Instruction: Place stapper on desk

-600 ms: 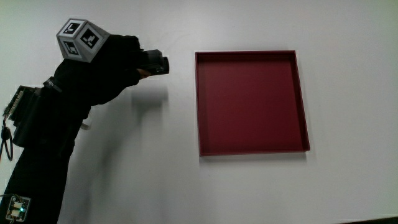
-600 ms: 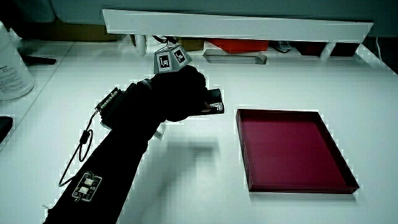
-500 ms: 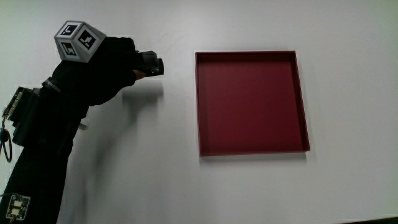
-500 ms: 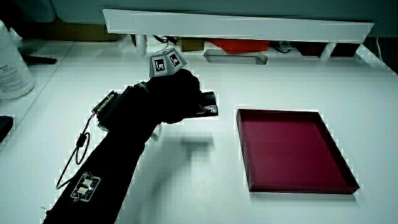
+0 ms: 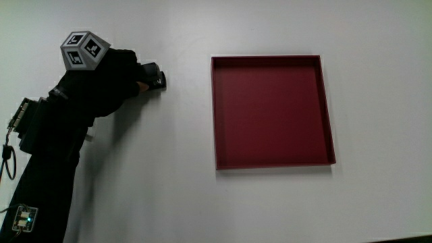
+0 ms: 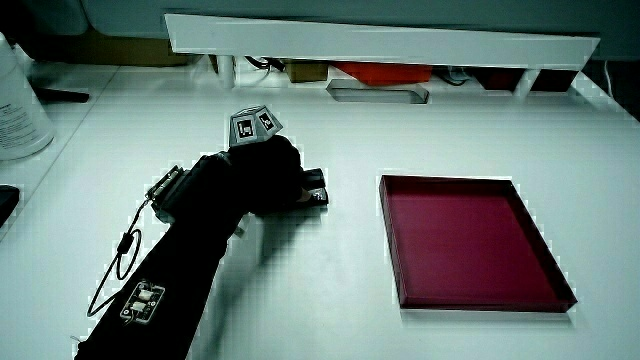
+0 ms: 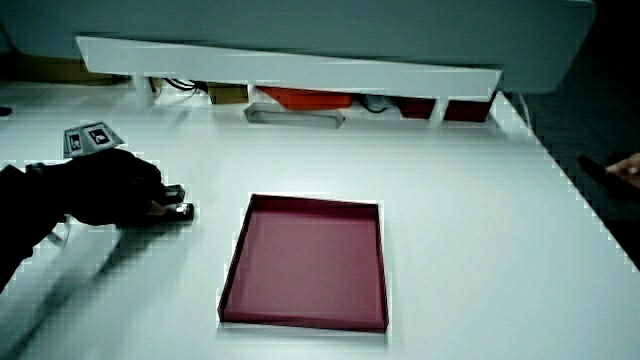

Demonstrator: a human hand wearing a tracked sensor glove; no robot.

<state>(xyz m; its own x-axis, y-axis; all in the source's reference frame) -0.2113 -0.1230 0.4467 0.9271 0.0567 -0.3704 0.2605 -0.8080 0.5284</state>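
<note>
The black stapler (image 5: 152, 76) rests low against the white table, beside the dark red tray (image 5: 272, 111), with only its end showing past the fingers. The gloved hand (image 5: 118, 74), patterned cube on its back, is wrapped around the stapler. In both side views the stapler (image 6: 314, 188) (image 7: 177, 204) pokes out of the hand (image 6: 262, 175) (image 7: 115, 185) at table level. The tray (image 6: 470, 240) (image 7: 310, 262) holds nothing.
A low white partition (image 6: 380, 40) runs along the table's edge farthest from the person, with a grey flat object (image 6: 378, 93) and a red item (image 6: 385, 70) at its foot. A white bottle (image 6: 18, 105) stands at the table's edge, away from the tray.
The hand has carried the stapler away from the tray and down; its shadow has closed up beneath it, so it now sits at table level.
</note>
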